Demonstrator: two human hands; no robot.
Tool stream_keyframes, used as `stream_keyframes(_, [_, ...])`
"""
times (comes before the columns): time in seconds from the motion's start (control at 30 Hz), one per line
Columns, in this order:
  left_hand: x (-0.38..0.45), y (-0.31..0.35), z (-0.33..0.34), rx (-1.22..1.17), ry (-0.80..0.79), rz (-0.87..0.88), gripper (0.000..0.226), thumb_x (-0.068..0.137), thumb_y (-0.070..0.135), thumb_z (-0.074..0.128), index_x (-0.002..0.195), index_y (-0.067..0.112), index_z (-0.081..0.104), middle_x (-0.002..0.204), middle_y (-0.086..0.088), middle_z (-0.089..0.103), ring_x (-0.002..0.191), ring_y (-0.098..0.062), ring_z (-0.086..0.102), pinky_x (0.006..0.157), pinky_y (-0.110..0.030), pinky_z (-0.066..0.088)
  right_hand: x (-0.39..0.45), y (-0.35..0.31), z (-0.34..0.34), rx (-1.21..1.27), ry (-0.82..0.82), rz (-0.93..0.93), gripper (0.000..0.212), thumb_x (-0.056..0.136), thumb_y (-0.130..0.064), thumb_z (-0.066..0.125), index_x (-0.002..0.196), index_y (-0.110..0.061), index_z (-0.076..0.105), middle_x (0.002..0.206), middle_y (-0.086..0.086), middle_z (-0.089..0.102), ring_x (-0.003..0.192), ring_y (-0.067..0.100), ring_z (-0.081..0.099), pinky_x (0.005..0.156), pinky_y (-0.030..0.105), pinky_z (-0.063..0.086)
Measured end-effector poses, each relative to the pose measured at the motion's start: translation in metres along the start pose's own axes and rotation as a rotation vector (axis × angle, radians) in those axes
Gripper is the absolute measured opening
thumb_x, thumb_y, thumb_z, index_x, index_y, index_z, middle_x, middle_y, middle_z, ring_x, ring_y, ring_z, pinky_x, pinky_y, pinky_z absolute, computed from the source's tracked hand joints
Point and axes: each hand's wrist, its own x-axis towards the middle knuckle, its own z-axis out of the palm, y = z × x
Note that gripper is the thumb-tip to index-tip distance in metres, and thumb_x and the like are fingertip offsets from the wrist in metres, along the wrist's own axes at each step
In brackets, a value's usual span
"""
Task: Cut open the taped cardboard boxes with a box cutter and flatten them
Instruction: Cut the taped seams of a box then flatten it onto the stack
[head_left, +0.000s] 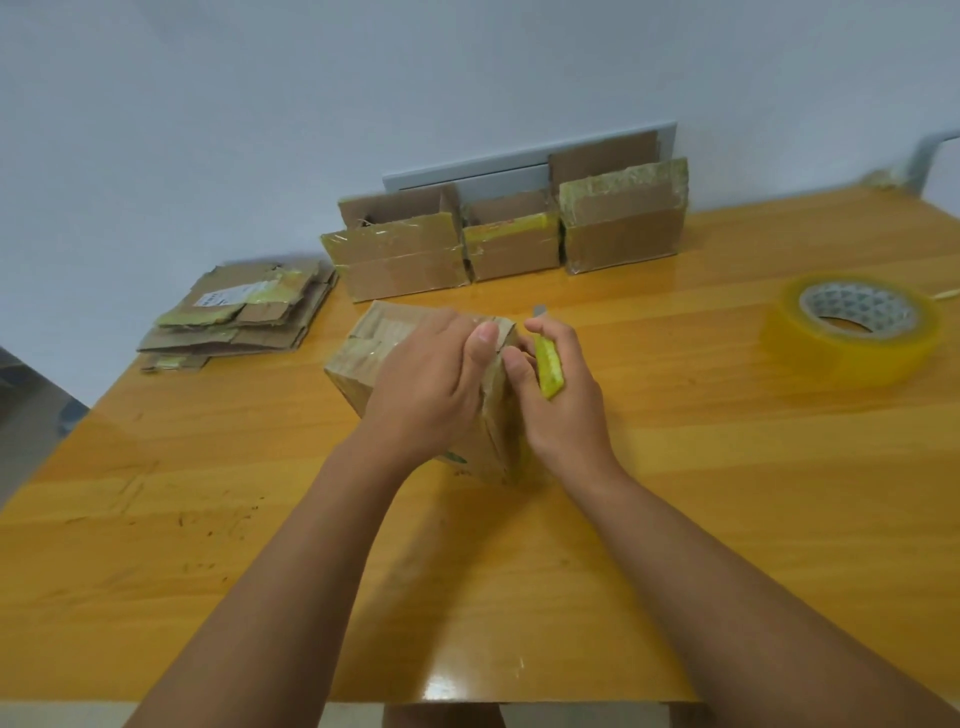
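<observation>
1. Room: a plain pale wall (208, 104) stands beyond the work, with a grey-white panel (467, 171) leaning against it behind the far boxes.
2. Surface: a glossy orange wooden table (727, 467) carries everything; it shows scuffs and scratches left of the forearms and glare near its front edge.
3. Work remaining: three taped cardboard boxes (498, 244) stand in a row well beyond the gripped box, still upright and box-shaped. By this evidence they await cutting and flattening.
4. Work done: a stack of flattened cardboard (239, 322) lies beyond and to the left of the grip. The task therefore appears partly complete, with more still standing than is in hand.
5. Box in hand: a taped box (374, 343) rests on the table at centre, tilted onto an edge, under both hands. It is still closed in form; whether its tape is already slit cannot be told.
6. Tape roll (852, 327): lies flat, well to the right of the grip.
7. Left hand (431, 384): fingers curled over the box top, thumb on its right edge, holding it steady.
8. Right hand (561, 395): wrapped round the box cutter (549, 369), touching the box's right face.
9. Box cutter: yellow body, its grey tip pointing away just beyond the fingers.
</observation>
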Motion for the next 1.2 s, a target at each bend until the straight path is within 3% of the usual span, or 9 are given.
stream_keyframes(0.1, [0.003,0.003,0.001,-0.028,0.003,-0.055,0.061,0.1,0.052,0.018,0.098,0.01,0.063,0.084,-0.003,0.061,0.078,-0.019,0.056,0.068,-0.043,0.042,0.002,0.004,-0.001,-0.007,0.004,0.017,0.027,0.096,-0.043,0.059,0.122,-0.038,0.052,0.094,-0.034,0.061,0.092,-0.006,0.06,0.076,0.02,0.049])
stream_keyframes(0.23, [0.003,0.006,-0.001,-0.131,0.049,-0.067,0.058,0.101,0.05,0.021,0.097,0.013,0.066,0.09,0.006,0.067,0.083,-0.012,0.06,0.073,-0.041,0.045,0.004,0.003,-0.005,0.051,-0.034,0.038,0.025,0.095,-0.04,0.062,0.117,-0.043,0.05,0.098,-0.051,0.055,0.095,-0.023,0.055,0.074,0.003,0.042])
stream_keyframes(0.37, [-0.002,0.004,-0.005,-0.156,0.036,0.001,0.049,0.093,0.053,0.04,0.079,0.009,0.059,0.079,0.003,0.067,0.072,-0.016,0.06,0.063,-0.046,0.046,0.005,-0.003,-0.009,0.117,-0.046,0.067,0.036,0.084,-0.057,0.064,0.114,-0.052,0.045,0.099,-0.046,0.059,0.094,-0.02,0.057,0.069,0.002,0.042])
stream_keyframes(0.47, [-0.007,0.002,-0.013,-0.191,-0.02,0.103,0.04,0.085,0.048,0.059,0.077,0.009,0.055,0.1,0.007,0.071,0.102,-0.01,0.065,0.08,-0.041,0.051,0.006,-0.006,-0.009,0.127,-0.056,0.087,0.047,0.072,-0.068,0.06,0.112,-0.048,0.045,0.094,-0.044,0.059,0.089,-0.017,0.057,0.064,0.003,0.042])
stream_keyframes(0.57, [-0.016,-0.003,-0.022,0.058,0.005,0.155,0.037,0.084,0.053,0.058,0.088,0.016,0.058,0.118,0.004,0.063,0.126,-0.016,0.046,0.101,-0.041,0.038,0.003,-0.011,-0.012,0.079,-0.049,0.06,0.038,0.069,-0.065,0.061,0.102,-0.051,0.048,0.091,-0.04,0.06,0.083,-0.013,0.058,0.06,0.006,0.043])
stream_keyframes(0.73, [-0.041,-0.007,-0.038,0.18,0.019,-0.115,0.059,0.079,0.068,0.05,0.124,0.03,0.057,0.128,0.007,0.046,0.113,-0.004,0.032,0.088,-0.025,0.033,-0.013,-0.016,-0.011,-0.031,-0.077,-0.056,0.044,0.074,-0.063,0.062,0.112,-0.049,0.044,0.09,-0.03,0.061,0.078,-0.003,0.061,0.057,0.016,0.046])
stream_keyframes(0.93, [-0.051,-0.021,-0.073,-0.113,-0.317,-0.135,0.04,0.088,0.01,0.06,0.118,0.036,0.066,0.134,0.024,0.055,0.131,0.011,0.038,0.095,-0.02,0.044,-0.014,-0.012,-0.008,0.105,-0.092,-0.096,0.047,0.081,-0.059,0.062,0.122,-0.044,0.044,0.106,-0.03,0.064,0.096,-0.006,0.063,0.073,0.006,0.045])
stream_keyframes(1.07, [-0.052,-0.021,-0.081,-0.379,-0.499,-0.142,0.055,0.088,-0.015,0.044,0.112,0.027,0.071,0.134,0.021,0.06,0.14,0.009,0.029,0.113,-0.023,0.03,0.003,-0.011,-0.01,0.171,-0.143,-0.031,0.049,0.08,-0.059,0.062,0.119,-0.056,0.032,0.129,-0.029,0.054,0.119,-0.014,0.05,0.088,0.006,0.041])
stream_keyframes(1.2, [-0.044,-0.017,-0.083,-0.377,-0.625,-0.133,0.059,0.086,-0.023,0.037,0.106,0.021,0.072,0.13,0.021,0.062,0.141,0.007,0.028,0.121,-0.026,0.014,0.014,-0.007,-0.018,0.204,-0.144,0.018,0.049,0.081,-0.049,0.065,0.117,-0.051,0.032,0.131,-0.025,0.053,0.11,-0.019,0.051,0.081,0.007,0.043])
